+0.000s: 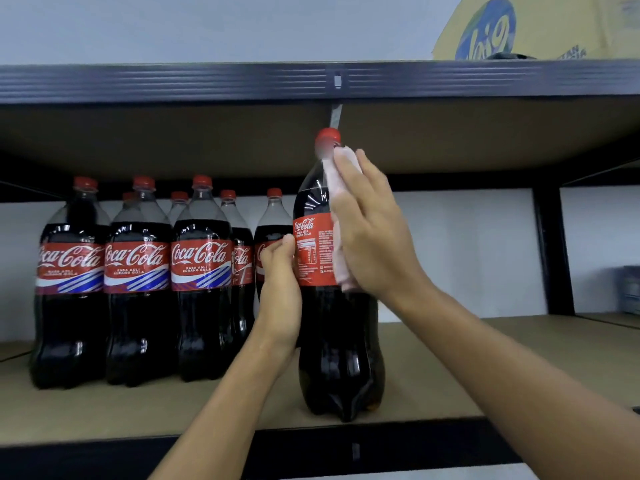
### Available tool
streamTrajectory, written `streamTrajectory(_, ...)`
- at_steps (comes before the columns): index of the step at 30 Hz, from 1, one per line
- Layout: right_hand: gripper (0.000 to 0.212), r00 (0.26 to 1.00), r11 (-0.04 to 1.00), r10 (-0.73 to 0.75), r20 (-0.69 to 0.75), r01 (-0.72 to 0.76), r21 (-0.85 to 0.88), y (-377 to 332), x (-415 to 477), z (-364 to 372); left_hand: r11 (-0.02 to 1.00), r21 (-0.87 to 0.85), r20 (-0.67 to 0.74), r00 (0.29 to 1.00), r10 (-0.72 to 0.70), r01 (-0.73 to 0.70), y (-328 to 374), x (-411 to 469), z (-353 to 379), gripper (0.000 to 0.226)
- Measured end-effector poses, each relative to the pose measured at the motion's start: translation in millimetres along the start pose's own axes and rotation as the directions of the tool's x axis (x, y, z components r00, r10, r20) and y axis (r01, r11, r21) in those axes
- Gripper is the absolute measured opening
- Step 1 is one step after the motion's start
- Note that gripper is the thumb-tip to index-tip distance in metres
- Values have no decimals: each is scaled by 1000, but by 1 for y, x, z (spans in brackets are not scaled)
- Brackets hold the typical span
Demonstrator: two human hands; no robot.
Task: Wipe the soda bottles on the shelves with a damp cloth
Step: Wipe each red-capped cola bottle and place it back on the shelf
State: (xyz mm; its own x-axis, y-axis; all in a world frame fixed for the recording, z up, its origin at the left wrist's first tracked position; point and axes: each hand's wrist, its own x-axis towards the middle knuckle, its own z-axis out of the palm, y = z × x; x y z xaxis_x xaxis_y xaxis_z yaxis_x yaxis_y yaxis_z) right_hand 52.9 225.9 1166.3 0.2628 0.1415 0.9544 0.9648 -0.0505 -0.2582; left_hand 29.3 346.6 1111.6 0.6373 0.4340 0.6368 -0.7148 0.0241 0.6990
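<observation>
Your left hand (280,271) grips the upright bottle (337,341) at the label, near the shelf (467,368) edge. Your right hand (375,233) presses the cloth (334,174) flat on its right side; wipe vertically.

Yellow box (554,29); white wall (173,26)

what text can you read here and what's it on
"Coca-Cola": red labels of the row bottles.
"RASA ASLI KURANG GULA": same labels, below the brand.
"Coca-Cola": held bottle, on its label; fine print too small.
Unreadable: logo on the yellow box, blurred.
</observation>
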Motion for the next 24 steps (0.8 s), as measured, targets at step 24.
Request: streamTrajectory(24,49,998,997,-66,-15,65,-44,5,-20,9,982,125,-12,990,144,-141,7,-19,8,57)
